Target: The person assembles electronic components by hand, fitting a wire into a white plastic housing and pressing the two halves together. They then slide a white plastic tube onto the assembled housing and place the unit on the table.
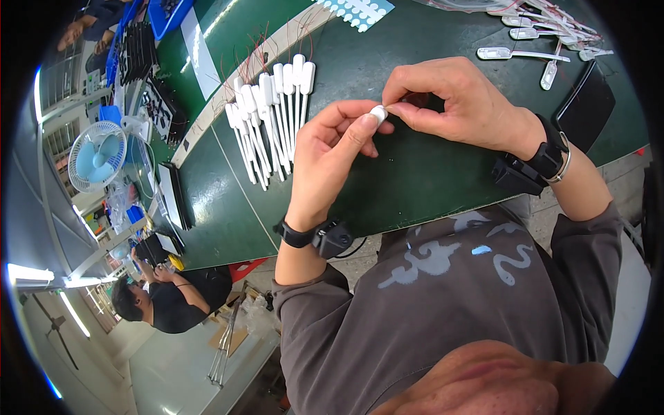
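My left hand (339, 142) holds a small white rounded piece (378, 113) between thumb and fingers, above the green table. Most of that piece is hidden by the fingers. Close against its edge, my right hand (449, 100) is closed in a pinch of thumb and forefinger. Whatever lies between those fingertips is too small to make out. Left of my left hand lies a row of white sticks with oval heads (266, 90), with thin red wires at their far ends.
Flat white-and-clear parts with white leads (523, 32) lie at the far right, near a black flat device (586, 104). A dotted light-blue sheet (360, 12) sits at the back edge. On the left are a fan (97, 156) and a co-worker in black (180, 304).
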A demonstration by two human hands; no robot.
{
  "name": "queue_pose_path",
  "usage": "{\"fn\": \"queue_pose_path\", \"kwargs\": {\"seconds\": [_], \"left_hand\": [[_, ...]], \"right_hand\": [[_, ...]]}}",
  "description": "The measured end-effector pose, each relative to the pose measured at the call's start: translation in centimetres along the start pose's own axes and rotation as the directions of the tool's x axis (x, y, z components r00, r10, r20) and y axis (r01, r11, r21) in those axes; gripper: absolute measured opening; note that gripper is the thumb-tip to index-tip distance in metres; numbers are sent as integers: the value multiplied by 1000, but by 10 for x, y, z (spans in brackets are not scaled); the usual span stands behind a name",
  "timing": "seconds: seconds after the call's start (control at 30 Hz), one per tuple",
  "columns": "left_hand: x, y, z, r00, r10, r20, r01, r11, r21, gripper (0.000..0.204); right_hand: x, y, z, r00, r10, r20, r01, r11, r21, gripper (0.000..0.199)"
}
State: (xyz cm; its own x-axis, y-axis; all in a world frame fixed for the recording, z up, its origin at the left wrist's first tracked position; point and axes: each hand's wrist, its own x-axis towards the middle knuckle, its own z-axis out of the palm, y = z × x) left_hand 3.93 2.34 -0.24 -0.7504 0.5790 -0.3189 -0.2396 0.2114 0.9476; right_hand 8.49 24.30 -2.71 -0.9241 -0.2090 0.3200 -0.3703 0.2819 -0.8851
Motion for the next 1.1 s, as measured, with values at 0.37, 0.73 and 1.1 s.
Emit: {"fn": "queue_pose_path", "kwargs": {"seconds": [0.37, 0.73, 1.1], "left_hand": [[3, 2, 1, 984, -100, 149, 123, 981, -153, 26], [5, -1, -1, 990, -21, 139, 69, 934, -351, 31], [21, 0, -8, 931, -103, 349, 246, 886, -393, 53]], "right_hand": [[-2, 1, -3, 998, -57, 11, 57, 998, 15, 5], [1, -5, -9, 1000, 10, -27, -8, 999, 54, 12], [3, 4, -12, 946, -323, 21, 317, 914, -255, 29]]}}
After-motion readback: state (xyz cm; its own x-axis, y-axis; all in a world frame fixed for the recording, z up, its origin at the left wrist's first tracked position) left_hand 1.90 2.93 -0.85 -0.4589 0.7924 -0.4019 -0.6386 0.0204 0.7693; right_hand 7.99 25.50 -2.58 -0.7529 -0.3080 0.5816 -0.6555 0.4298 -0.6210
